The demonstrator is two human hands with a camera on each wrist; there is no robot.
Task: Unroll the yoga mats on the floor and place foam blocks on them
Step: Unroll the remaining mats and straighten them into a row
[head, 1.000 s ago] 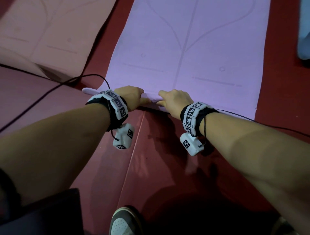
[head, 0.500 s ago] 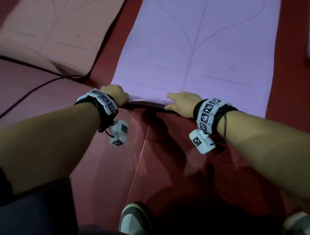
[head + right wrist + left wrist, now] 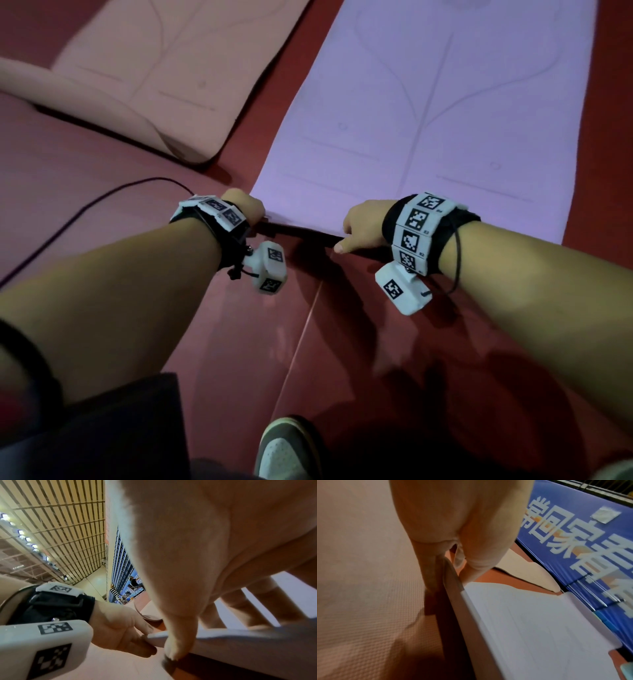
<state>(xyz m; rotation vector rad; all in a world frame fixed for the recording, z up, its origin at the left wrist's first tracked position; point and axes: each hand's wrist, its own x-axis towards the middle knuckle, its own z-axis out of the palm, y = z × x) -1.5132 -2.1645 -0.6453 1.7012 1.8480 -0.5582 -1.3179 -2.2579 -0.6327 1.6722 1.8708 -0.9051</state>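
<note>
White Chinese characters run across a blue banner (image 3: 583,536) behind the mats, blurred and cut off at the frame edge, so I cannot read them; a pale square patch (image 3: 606,514) is stuck on it. Black-and-white coded tags cover both wristbands (image 3: 419,226). The purple yoga mat (image 3: 445,113) lies unrolled on the red floor (image 3: 239,342), its far end out of frame in the head view. The left hand (image 3: 245,207) pinches the mat's near left corner between thumb and fingers. The right hand (image 3: 364,226) clamps the near edge, fingers on top and thumb underneath. A pink yoga mat (image 3: 164,68) lies to the left, its near end curled. A black cable (image 3: 102,198) crosses the floor. A shoe (image 3: 287,448) shows at the bottom.
</note>
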